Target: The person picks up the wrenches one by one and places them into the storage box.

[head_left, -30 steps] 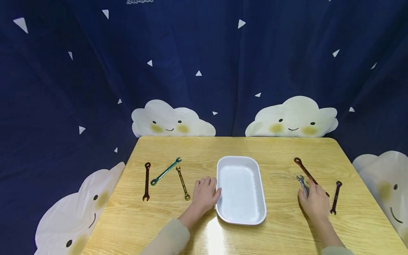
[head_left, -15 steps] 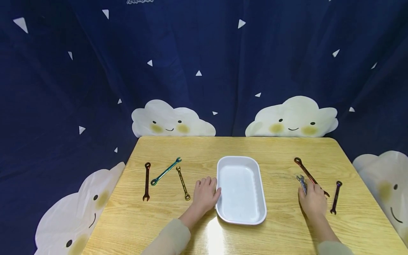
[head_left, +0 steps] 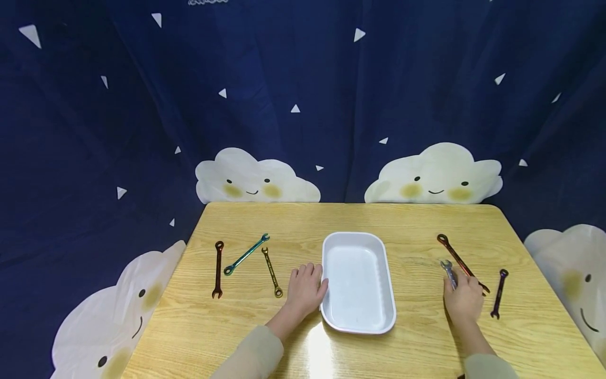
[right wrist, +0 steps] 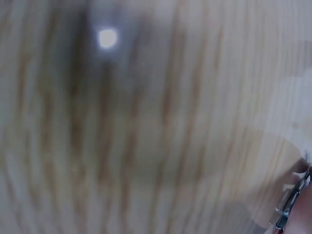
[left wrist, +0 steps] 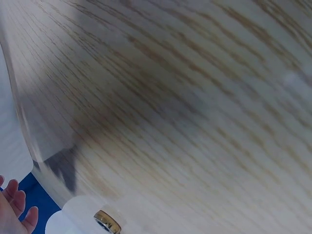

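In the head view my right hand (head_left: 464, 300) holds a silver wrench (head_left: 447, 267), its open-end head poking out past the thumb. The hand covers the rest of its shaft. The right wrist view shows part of this wrench (right wrist: 292, 200) beside a finger at the lower right edge. A long dark red wrench (head_left: 458, 258) lies just beyond this hand, partly behind the fingers. My left hand (head_left: 305, 289) rests against the left side of a white rectangular tray (head_left: 359, 284), fingers relaxed and thumb on the rim. Fingertips (left wrist: 18, 201) show at the lower left of the left wrist view.
A short dark purple wrench (head_left: 499, 295) lies right of my right hand. Left of my left hand are a gold wrench (head_left: 271, 272), a teal wrench (head_left: 247, 256) and a dark red wrench (head_left: 218, 270). A blue cloud-print curtain (head_left: 345, 105) hangs behind the wooden table (head_left: 407, 221).
My right hand and forearm have shifted slightly left, exposing more of the long dark red wrench's near end. The left hand and the tray stay in place.
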Motion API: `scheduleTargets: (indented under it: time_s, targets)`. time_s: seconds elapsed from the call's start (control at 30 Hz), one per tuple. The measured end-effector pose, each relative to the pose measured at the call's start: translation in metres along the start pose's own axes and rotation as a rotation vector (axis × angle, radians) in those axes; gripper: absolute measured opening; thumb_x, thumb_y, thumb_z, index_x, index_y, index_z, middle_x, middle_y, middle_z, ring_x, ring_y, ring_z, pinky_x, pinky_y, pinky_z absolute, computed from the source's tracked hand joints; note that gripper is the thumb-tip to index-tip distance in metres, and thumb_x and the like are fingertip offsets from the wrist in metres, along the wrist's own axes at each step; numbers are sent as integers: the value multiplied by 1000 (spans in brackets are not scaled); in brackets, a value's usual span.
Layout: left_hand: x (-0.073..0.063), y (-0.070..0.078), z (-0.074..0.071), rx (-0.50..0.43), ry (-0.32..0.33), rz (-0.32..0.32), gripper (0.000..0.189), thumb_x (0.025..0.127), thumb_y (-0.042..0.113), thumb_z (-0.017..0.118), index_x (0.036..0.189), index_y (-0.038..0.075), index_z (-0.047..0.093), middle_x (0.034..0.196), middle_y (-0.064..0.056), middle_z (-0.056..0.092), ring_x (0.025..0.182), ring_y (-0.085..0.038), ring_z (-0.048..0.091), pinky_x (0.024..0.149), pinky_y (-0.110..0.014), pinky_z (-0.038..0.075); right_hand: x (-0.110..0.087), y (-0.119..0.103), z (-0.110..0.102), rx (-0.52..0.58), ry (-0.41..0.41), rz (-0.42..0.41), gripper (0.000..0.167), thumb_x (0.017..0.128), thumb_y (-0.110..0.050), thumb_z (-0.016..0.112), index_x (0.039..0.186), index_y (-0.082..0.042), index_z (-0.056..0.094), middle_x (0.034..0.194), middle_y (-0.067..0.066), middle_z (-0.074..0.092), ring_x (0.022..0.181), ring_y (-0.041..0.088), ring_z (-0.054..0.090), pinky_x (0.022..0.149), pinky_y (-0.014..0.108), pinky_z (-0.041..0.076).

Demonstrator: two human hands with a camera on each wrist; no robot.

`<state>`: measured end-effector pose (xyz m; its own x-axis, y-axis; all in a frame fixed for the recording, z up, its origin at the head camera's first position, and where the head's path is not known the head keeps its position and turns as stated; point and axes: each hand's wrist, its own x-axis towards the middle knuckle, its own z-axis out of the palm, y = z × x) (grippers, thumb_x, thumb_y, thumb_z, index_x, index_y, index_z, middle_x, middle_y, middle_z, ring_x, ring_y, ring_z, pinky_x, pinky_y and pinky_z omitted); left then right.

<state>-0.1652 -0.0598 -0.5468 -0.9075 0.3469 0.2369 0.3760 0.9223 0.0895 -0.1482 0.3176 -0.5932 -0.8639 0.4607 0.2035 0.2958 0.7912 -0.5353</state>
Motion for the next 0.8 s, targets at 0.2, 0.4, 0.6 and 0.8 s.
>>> scheduleTargets:
  time_s: [0.2, 0.4, 0.6, 0.8]
  targets:
    - [0, 0, 0, -2, 5, -2, 30, 91, 40, 38, 102, 15, 50, 88, 0, 47, 80, -17, 43, 72, -33, 36, 0, 0, 2, 13, 0, 32, 37, 91, -19, 52, 123, -1, 51, 108, 27, 44, 96, 45, 41, 73, 56, 33]
    - [0, 0, 1, -7, 11, -1, 29, 91, 40, 38, 102, 15, 50, 87, 0, 46, 79, -17, 43, 71, -33, 36, 0, -3, -1, 12, -48, 76, 39, 93, -21, 49, 127, -2, 49, 111, 27, 42, 99, 45, 39, 76, 56, 33]
    - [0, -1, 2, 1, 7, -1, 29, 91, 40, 38, 101, 15, 49, 86, 0, 45, 77, -17, 42, 70, -32, 36, -1, -4, 0, 14, -43, 78, 38, 93, -21, 49, 126, -2, 50, 111, 27, 43, 100, 44, 41, 79, 55, 31]
    - [0, -1, 3, 2, 12, 0, 28, 91, 40, 38, 99, 15, 49, 85, 0, 44, 76, -17, 42, 68, -32, 35, -2, -3, 2, -1, -21, 69, 37, 94, -21, 48, 125, -2, 51, 106, 26, 45, 95, 43, 43, 76, 54, 33]
